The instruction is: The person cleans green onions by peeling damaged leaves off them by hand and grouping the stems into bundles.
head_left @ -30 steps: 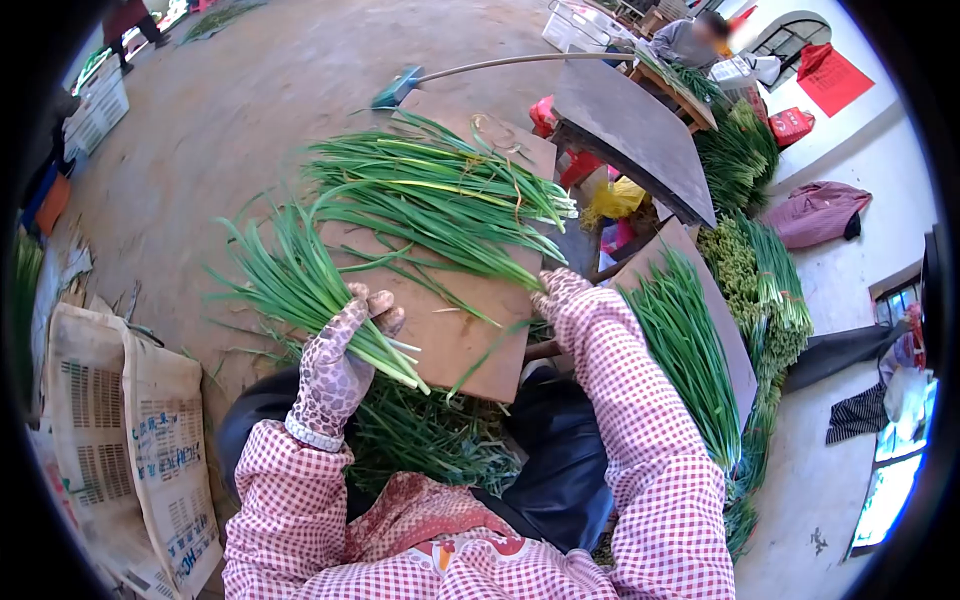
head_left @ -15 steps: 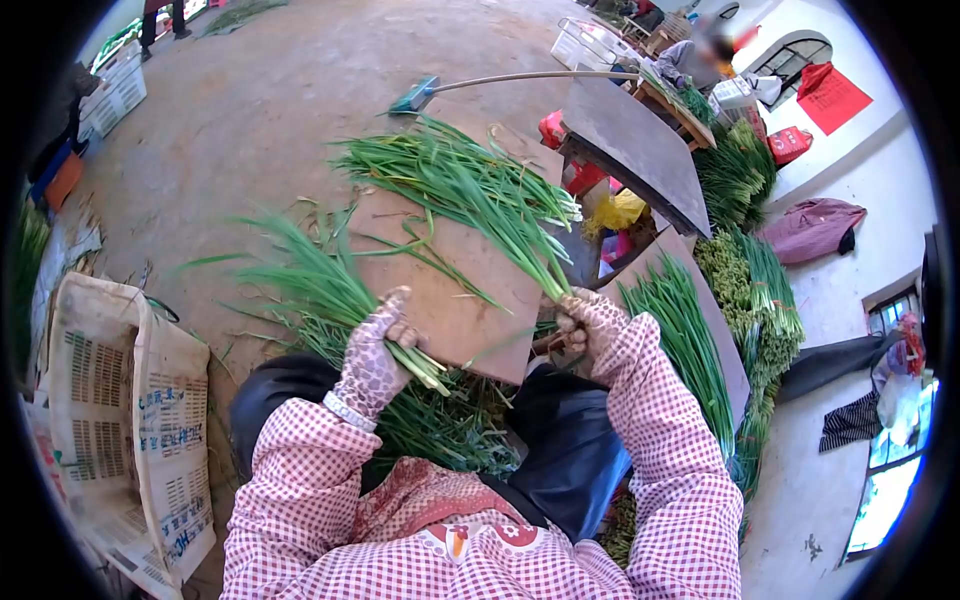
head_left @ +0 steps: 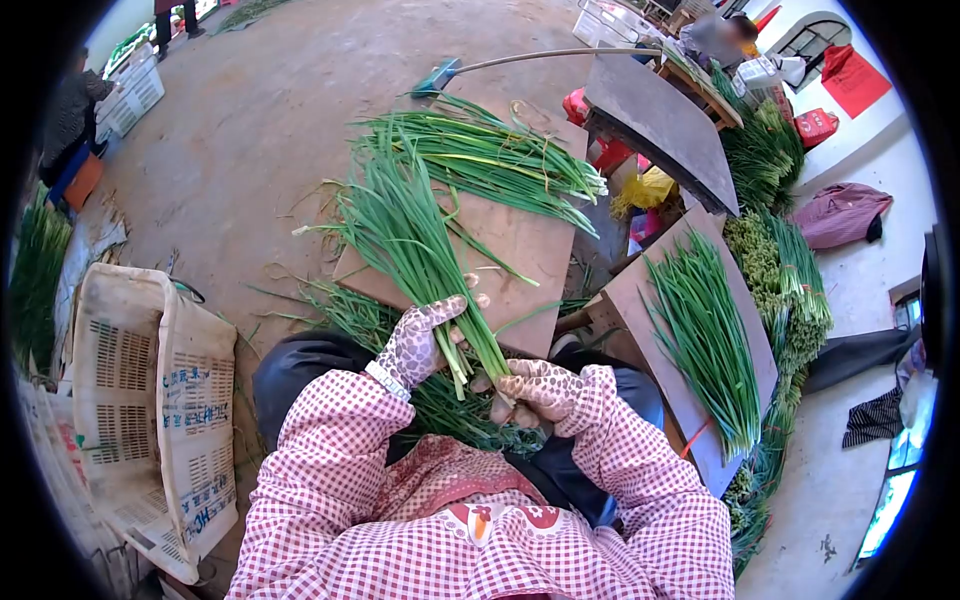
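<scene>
Both my hands wear patterned gloves. My left hand is closed around a bunch of garlic chives, its leaves fanning out over the brown board. My right hand pinches the pale stem ends of more chives right beside it, and the two lots of leaves run together. Another pile of chives lies across the far part of the board, pale ends to the right. Loose leaves lie on the board and on the heap of chives between my knees.
A second board at right carries a chive bundle, with a red strip near its lower end. Stacked greens line the wall. A white plastic crate stands at left. A dark tabletop and a broom lie beyond. Other people sit farther off.
My right hand has drawn its chives off the board's pile and brought them toward me, next to the left hand's bunch. My left hand has shifted slightly right, its leaves now over the board.
</scene>
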Demonstrator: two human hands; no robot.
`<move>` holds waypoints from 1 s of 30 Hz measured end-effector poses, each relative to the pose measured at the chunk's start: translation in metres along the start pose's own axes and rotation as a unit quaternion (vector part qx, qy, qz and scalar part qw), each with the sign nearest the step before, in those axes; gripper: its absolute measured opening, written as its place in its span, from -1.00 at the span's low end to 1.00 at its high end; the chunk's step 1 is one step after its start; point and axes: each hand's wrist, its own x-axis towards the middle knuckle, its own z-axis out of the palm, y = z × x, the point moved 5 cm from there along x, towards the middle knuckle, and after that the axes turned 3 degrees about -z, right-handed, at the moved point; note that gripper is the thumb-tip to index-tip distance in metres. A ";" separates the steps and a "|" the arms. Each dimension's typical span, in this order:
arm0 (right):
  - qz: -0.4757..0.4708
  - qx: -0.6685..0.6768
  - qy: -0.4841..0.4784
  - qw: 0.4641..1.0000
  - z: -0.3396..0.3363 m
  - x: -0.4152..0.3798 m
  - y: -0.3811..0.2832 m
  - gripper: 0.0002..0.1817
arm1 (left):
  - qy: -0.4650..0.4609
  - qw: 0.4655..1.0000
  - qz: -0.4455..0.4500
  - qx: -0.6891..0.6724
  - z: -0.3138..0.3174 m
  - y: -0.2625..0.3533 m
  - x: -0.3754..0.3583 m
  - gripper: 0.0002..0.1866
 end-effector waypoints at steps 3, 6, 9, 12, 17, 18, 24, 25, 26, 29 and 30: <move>-0.039 -0.252 0.098 0.962 -0.020 -0.006 -0.023 -0.38 | 0.048 0.998 0.015 0.034 -0.002 0.001 0.003 -0.63; -0.088 -0.331 0.270 0.900 -0.037 -0.006 -0.036 -0.33 | 0.142 0.987 0.001 0.080 -0.001 0.004 0.001 -0.68; -0.097 -0.497 0.291 0.812 -0.009 0.009 -0.064 -0.38 | 0.198 0.976 -0.003 0.094 -0.008 -0.002 0.003 -0.77; -0.023 -0.377 0.287 0.880 -0.003 0.026 -0.063 -0.46 | 0.201 0.972 0.002 0.126 -0.012 -0.006 0.004 -0.74; -0.081 -0.246 0.196 0.946 -0.018 0.036 -0.048 -0.61 | 0.151 0.982 -0.098 0.063 -0.017 -0.011 -0.001 -0.74; -0.044 -0.204 0.201 0.957 -0.024 0.035 -0.043 -0.64 | 0.152 0.981 -0.098 0.064 -0.017 -0.011 -0.001 -0.74; -0.077 -0.341 0.261 0.900 -0.039 0.047 -0.035 -0.71 | 0.184 0.978 -0.047 0.082 -0.023 -0.004 -0.002 -0.81; -0.124 -0.235 0.279 0.923 -0.041 0.049 -0.032 -0.74 | 0.189 0.979 -0.045 0.057 -0.020 -0.001 -0.003 -0.83; -0.169 -0.126 0.293 0.933 -0.045 0.051 -0.029 -0.76 | 0.189 0.979 -0.043 0.057 -0.018 0.001 -0.002 -0.83; -0.159 -0.056 0.261 0.950 -0.043 0.054 -0.027 -0.72 | 0.230 0.971 -0.014 0.058 -0.013 0.006 -0.003 -0.76; -0.102 0.005 0.240 0.965 -0.039 0.054 -0.024 -0.70 | 0.230 0.971 -0.013 0.057 -0.011 0.008 -0.005 -0.76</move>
